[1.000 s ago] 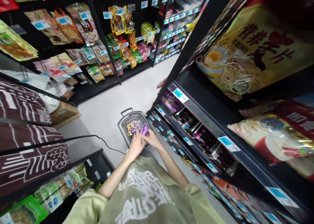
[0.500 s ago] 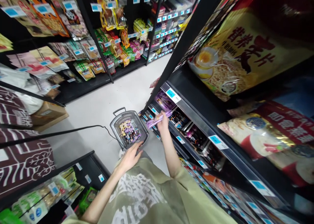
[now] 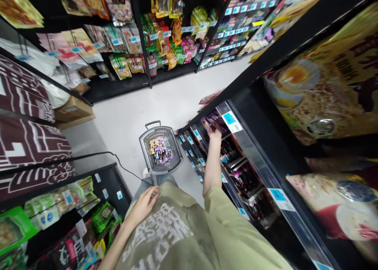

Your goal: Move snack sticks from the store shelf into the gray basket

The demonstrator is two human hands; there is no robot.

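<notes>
My right hand [image 3: 215,133] reaches into the shelf at the right, its fingers closed about a purple snack packet [image 3: 206,124]; the fingertips are partly hidden among more purple packets. My left hand [image 3: 145,202] lies against the front of my green shirt [image 3: 174,222], holding nothing, fingers stretched out. Below and ahead, a grey shopping basket [image 3: 143,144] with its handle folded outward stands low in front of my legs. Several small yellow, purple and dark packets [image 3: 161,149] lie inside it.
The black shelf edge [image 3: 254,151] with price tags runs close along my right side, cereal bags [image 3: 298,92] above. A rack of hanging snacks [image 3: 124,67] stands across the pale floor [image 3: 124,108]. A cardboard box [image 3: 73,110] sits at left; a dark cord [image 3: 97,155] crosses there.
My right hand, which held a purple packet between basket and shelf, has moved up and right into the shelf. My left hand has drawn back from the basket rim to my shirt.
</notes>
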